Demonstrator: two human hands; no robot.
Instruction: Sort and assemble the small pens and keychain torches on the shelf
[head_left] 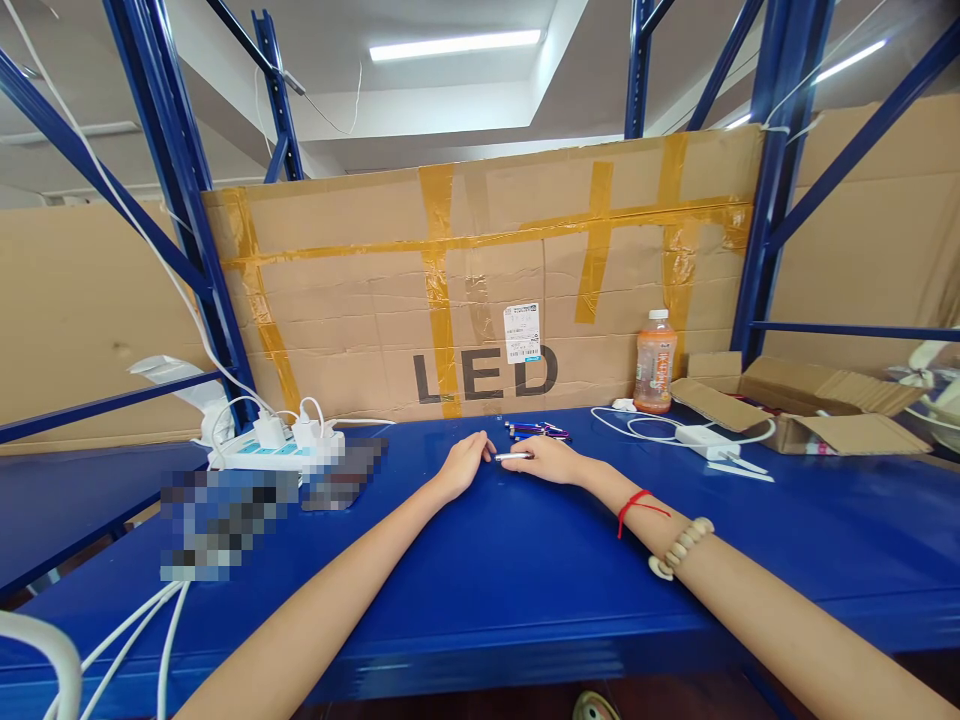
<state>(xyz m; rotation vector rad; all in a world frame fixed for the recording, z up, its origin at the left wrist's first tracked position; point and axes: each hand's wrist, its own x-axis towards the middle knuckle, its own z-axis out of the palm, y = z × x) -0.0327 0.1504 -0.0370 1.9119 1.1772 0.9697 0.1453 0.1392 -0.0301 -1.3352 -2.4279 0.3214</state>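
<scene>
Over the blue shelf [480,560], my two hands are close together. My right hand [551,460] is closed on a slim white and silver pen [514,456], which lies level and points left. My left hand [463,466] rests just left of the pen's end, its fingers curled together. Whatever those fingers hold, if anything, is too small to make out. Just beyond my right hand lies a small pile of several blue pens [536,431], some with dark or reddish parts. A red string and a beaded bracelet circle my right wrist and forearm.
A taped cardboard sheet [360,330] stands behind. At right are an orange drink bottle [655,365], a white adapter with cable [705,440] and an open cardboard box [825,400]. A power strip [262,452] and blurred dark items lie left. Blue posts [776,190] frame the sides.
</scene>
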